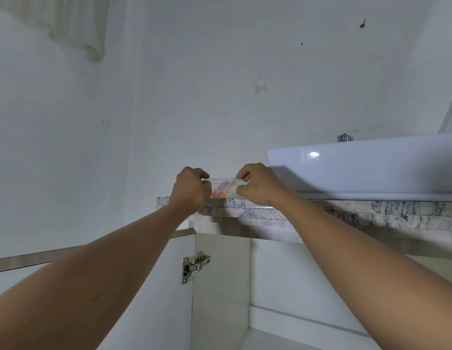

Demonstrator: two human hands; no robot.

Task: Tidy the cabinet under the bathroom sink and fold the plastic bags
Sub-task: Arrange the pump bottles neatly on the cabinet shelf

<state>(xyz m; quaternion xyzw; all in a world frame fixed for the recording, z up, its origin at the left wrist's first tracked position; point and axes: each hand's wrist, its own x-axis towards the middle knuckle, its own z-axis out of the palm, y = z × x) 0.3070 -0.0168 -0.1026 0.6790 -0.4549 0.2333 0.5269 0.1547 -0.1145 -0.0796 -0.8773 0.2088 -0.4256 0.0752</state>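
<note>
Wall (220, 72), white and stained, fills most of the view above a white sink (371, 168) that sits on a veined stone countertop (371, 210), with the open cabinet (220, 286) and its door (169, 299) below. The left hand (192, 190) and right hand (257, 185) each pinch a top corner of a clear plastic bag (223, 189) with pink and orange print, standing on the countertop's left end between them. A metal hinge (194, 266) joins door to cabinet.

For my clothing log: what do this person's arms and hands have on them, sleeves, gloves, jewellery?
Nothing visible. Both forearms are bare to the frame edge, no sleeves. The left hand and right hand have no gloves, and no watch, bracelet or ring shows.
</note>
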